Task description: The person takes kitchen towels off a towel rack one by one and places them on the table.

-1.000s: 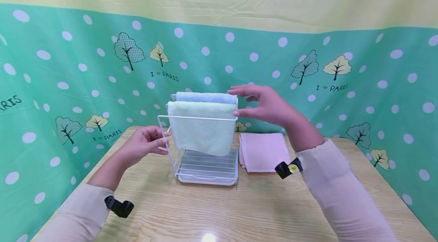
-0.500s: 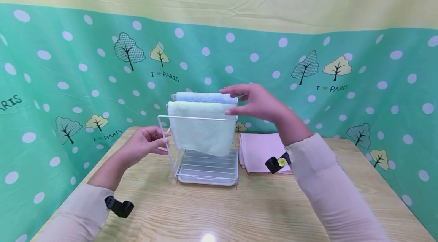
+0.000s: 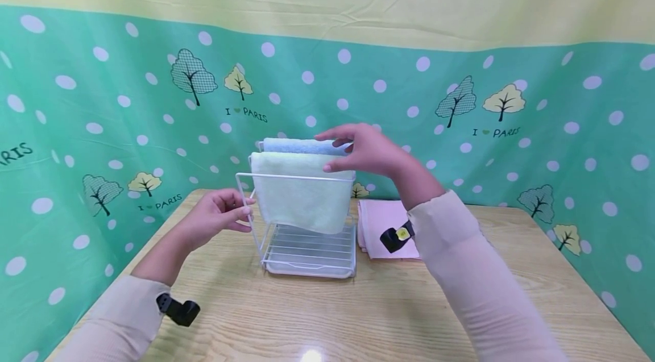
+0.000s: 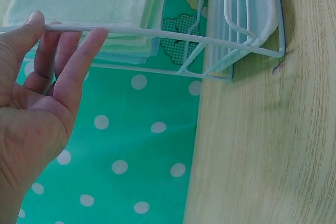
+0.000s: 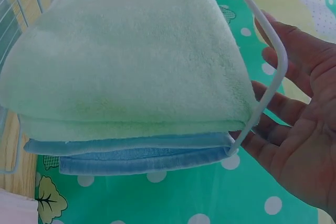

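A white wire rack [image 3: 297, 177] stands on the table. In the head view a pale green towel [image 3: 302, 206] hangs over one of its bars, with a light blue towel [image 3: 291, 146] behind it. My left hand [image 3: 217, 215] pinches the rack's left front upright between thumb and fingers, as the left wrist view confirms. Above the towels' right end is my right hand [image 3: 365, 152], its fingers loosely extended and the thumb in front of the green towel. In the right wrist view that hand [image 5: 310, 114] is beside the rack's bent bar; whether it touches the towels I cannot tell.
A folded pink towel [image 3: 381, 217] lies on the wooden table [image 3: 317, 316] right of the rack. The rack has a white tray [image 3: 307, 272] at its base. Behind the table hangs a dotted green and yellow curtain [image 3: 317, 83].
My right hand has moved left along the top of the towels, from their right edge inward. The left hand, the rack and the towels have stayed put.
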`<state>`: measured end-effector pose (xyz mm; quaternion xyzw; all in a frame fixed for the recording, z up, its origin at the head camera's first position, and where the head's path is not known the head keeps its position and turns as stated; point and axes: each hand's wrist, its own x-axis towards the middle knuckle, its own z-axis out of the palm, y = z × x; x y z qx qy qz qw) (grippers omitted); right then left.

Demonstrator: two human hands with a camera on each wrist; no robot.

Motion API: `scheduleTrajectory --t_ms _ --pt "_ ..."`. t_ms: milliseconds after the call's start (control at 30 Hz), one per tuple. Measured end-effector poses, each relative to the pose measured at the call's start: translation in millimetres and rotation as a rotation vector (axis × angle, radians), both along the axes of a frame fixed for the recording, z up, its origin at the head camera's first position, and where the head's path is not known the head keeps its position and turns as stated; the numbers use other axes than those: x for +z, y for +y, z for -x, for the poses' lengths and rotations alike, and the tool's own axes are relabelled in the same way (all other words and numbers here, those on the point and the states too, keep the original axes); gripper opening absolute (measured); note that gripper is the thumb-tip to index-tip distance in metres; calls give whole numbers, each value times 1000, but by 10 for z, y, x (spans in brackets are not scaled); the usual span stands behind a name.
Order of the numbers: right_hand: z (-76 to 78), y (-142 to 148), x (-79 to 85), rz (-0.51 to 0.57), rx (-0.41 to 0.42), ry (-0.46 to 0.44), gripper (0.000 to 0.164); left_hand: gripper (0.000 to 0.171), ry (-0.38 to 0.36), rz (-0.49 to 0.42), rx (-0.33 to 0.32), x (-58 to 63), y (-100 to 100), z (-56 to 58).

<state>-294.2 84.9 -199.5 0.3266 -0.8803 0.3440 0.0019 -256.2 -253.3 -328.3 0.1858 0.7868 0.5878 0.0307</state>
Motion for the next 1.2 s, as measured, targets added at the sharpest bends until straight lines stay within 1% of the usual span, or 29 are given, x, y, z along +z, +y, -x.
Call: scheduleTrajectory --t_ms 167,400,500,700,1000,1200 --pt "63 -75 -10 12 7 -42 55 22 0 10 4 12 -3 -9" --pt "104 -182 -9 -17 0 -39 53 22 -3 9 8 10 -5 -11" --pt "124 -226 -14 -29 3 -36 49 21 -4 4 5 5 -4 -5" --pt "170 -313 -36 -30 23 -61 38 21 -1 6 0 -3 -7 3" --pt "229 -408 -92 -66 8 4 33 21 4 2 -6 -2 -1 1" --pt "218 -445 -90 -56 -19 13 29 20 11 -2 -15 -1 -6 -10"
